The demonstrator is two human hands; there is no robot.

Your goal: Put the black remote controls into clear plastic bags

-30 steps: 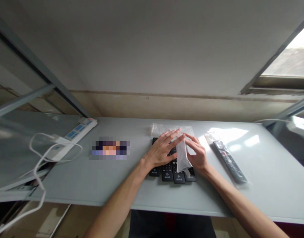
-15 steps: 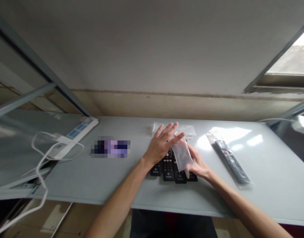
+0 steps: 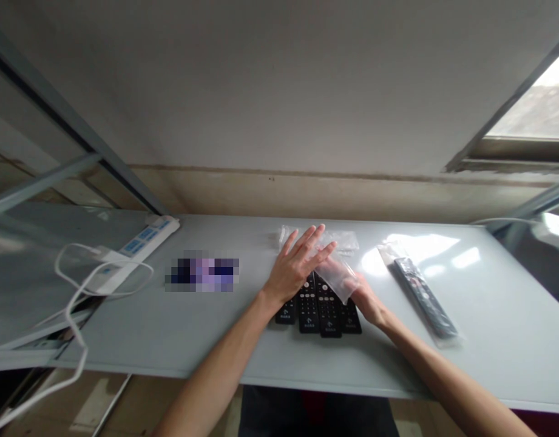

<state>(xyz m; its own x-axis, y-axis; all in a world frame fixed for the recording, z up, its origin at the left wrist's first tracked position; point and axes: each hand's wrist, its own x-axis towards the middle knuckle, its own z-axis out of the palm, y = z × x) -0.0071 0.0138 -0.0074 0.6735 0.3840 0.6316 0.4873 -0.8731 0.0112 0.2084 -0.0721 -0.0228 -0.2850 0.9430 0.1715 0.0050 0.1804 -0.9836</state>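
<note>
Several black remote controls (image 3: 330, 315) lie side by side on the grey table, their lower ends towards me. My left hand (image 3: 294, 267) is over their upper ends, fingers stretched out and spread, with the index finger at the edge of a clear plastic bag (image 3: 337, 276). That bag slants above the remotes, gripped by my right hand (image 3: 365, 297), whose fingers are partly hidden behind the film. Behind my left hand lie more clear plastic bags (image 3: 345, 240), flat on the table.
To the right is a remote control in a clear bag (image 3: 425, 297). A blurred-out purple and dark item (image 3: 206, 271) lies on the left. Beyond it stand a white power strip (image 3: 140, 246) and a white cable (image 3: 79, 328). A wall (image 3: 279, 109) rises behind the table.
My right hand has moved up a little and tilted the plastic bag, uncovering more of the remotes beneath. My left hand has hardly moved.
</note>
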